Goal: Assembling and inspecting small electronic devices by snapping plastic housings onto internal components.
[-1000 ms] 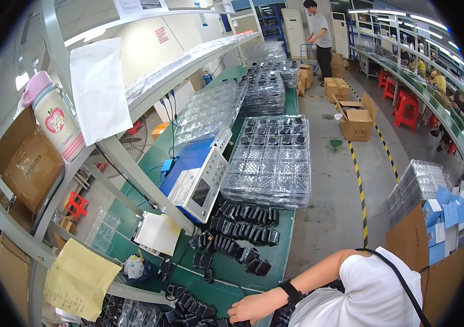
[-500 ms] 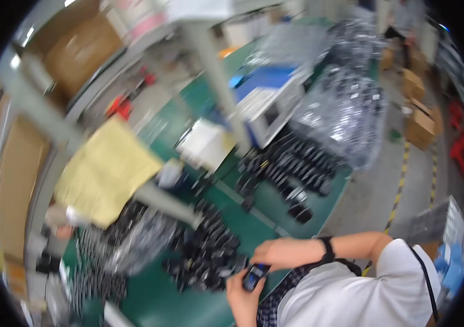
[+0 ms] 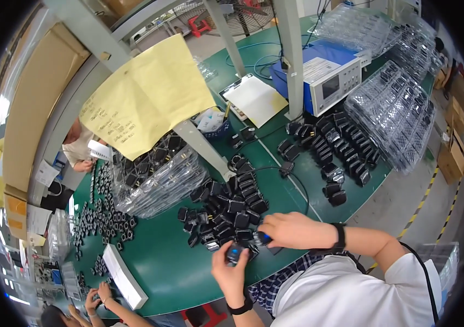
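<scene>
My left hand (image 3: 230, 271) is closed around a small black device (image 3: 234, 253) with a lit blue screen, held between thumb and fingers. Close by, my right hand (image 3: 289, 229) has its fingers curled over a second black device (image 3: 263, 238), which shows a blue glow at its edge. The two devices are apart. Both hands are low over the near edge of the green table (image 3: 188, 278). Just beyond them lies a loose heap of similar black devices (image 3: 236, 206), partly hidden by my fingers. A black cable (image 3: 304, 188) curves across the table toward my right hand.
Rows of black devices (image 3: 346, 144) lie right, beside clear plastic trays (image 3: 393, 114) and a blue instrument (image 3: 324, 82). A metal post (image 3: 205, 150) with yellow paper (image 3: 150, 98) stands ahead. Left are bagged trays (image 3: 161, 188), a white box (image 3: 124, 278) and a co-worker's hands (image 3: 98, 297).
The view has swung and sharpened. My hands, earlier together at one device, are now apart, each with a device. The right hand has moved to the right of the left.
</scene>
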Available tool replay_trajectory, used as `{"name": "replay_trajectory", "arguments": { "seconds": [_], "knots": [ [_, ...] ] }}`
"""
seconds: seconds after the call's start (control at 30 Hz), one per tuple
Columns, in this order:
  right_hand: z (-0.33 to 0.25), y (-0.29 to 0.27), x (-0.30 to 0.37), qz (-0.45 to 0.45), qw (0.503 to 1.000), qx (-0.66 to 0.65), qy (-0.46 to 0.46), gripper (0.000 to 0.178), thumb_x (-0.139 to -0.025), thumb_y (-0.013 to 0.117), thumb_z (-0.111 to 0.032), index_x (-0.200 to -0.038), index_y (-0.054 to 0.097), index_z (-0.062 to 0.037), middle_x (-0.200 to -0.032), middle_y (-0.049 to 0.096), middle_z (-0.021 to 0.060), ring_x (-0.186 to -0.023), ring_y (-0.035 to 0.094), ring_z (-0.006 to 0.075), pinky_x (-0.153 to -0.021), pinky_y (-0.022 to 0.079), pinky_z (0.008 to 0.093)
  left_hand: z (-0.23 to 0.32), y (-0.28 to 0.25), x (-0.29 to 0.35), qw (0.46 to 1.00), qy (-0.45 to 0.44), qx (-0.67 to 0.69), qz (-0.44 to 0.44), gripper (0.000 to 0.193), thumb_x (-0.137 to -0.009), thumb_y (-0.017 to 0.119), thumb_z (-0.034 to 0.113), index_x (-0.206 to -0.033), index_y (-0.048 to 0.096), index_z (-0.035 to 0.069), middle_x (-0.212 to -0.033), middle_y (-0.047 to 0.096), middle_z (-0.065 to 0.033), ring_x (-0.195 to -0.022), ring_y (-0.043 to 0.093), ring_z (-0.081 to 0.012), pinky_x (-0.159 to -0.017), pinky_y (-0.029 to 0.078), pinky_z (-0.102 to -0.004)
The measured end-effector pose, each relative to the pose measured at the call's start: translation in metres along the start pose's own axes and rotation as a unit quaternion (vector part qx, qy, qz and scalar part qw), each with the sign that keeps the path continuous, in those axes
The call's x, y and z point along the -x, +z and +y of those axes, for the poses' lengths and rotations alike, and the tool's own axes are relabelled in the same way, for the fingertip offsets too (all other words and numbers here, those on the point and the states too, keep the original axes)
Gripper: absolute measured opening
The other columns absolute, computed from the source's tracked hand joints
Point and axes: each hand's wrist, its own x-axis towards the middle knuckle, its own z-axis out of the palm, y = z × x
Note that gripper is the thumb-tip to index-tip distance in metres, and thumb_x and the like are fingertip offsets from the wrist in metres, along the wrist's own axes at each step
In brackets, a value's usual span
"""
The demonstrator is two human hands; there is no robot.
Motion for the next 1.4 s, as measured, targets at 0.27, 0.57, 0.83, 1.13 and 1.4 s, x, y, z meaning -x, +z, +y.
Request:
{"name": "replay_trajectory", "arguments": {
  "seconds": [0.27, 0.57, 0.83, 1.13, 1.4],
  "knots": [
    [0.010, -0.005, -0.014, 0.059, 0.998, 0.013, -0.028, 0.028, -0.088, 0.068, -0.025, -0.108, 0.067, -0.0054, -0.102, 0.066, 0.0091, -0.098, 0.066, 0.0274, -0.075, 0.056, 0.0394, 0.005, -0.001, 0.005, 0.937, 0.066, -0.313, 0.142, 0.049, -0.073, 0.086, 0.014, -0.117, 0.068, 0.006, -0.113, 0.062, -0.0118, -0.104, 0.058, -0.0316, -0.094, 0.046, -0.0432],
    [0.166, -0.073, -0.009, 0.166, 0.963, 0.190, 0.098, 0.024, -0.078, 0.068, -0.006, -0.101, 0.068, -0.0074, -0.095, 0.065, 0.0085, -0.094, 0.065, 0.0295, -0.081, 0.056, 0.0407, 0.086, 0.122, -0.083, 0.918, 0.266, -0.278, -0.095, 0.030, -0.087, 0.071, 0.011, -0.115, 0.068, 0.002, -0.107, 0.066, -0.0199, -0.102, 0.061, -0.0396, -0.091, 0.050, -0.0464],
    [0.173, -0.069, -0.019, 0.092, 0.970, 0.218, 0.061, 0.032, -0.069, 0.076, -0.004, -0.099, 0.066, -0.0062, -0.096, 0.064, 0.0075, -0.095, 0.065, 0.0290, -0.080, 0.057, 0.0392, 0.076, 0.179, -0.128, 0.923, 0.238, -0.290, -0.084, 0.042, -0.081, 0.079, 0.025, -0.109, 0.065, -0.004, -0.100, 0.066, -0.0256, -0.094, 0.064, -0.0401, -0.084, 0.053, -0.0455],
    [0.090, -0.112, 0.021, 0.184, 0.980, 0.067, 0.034, 0.045, -0.070, 0.081, -0.008, -0.112, 0.063, -0.0055, -0.099, 0.062, 0.0097, -0.095, 0.066, 0.0268, -0.080, 0.055, 0.0374, 0.073, 0.043, -0.038, 0.950, 0.206, -0.235, -0.006, 0.041, -0.072, 0.084, 0.014, -0.110, 0.071, 0.002, -0.086, 0.066, -0.0129, -0.077, 0.066, -0.0270, -0.071, 0.055, -0.0355],
    [0.050, -0.036, 0.044, -0.079, 0.978, -0.194, 0.001, 0.043, -0.083, 0.078, -0.015, -0.121, 0.060, -0.0069, -0.104, 0.064, 0.0091, -0.092, 0.069, 0.0254, -0.079, 0.056, 0.0357, 0.015, 0.032, 0.039, 0.979, 0.144, -0.130, -0.065, 0.049, -0.070, 0.086, 0.009, -0.117, 0.073, 0.006, -0.092, 0.065, -0.0076, -0.073, 0.063, -0.0175, -0.069, 0.055, -0.0293]
  ]
}}
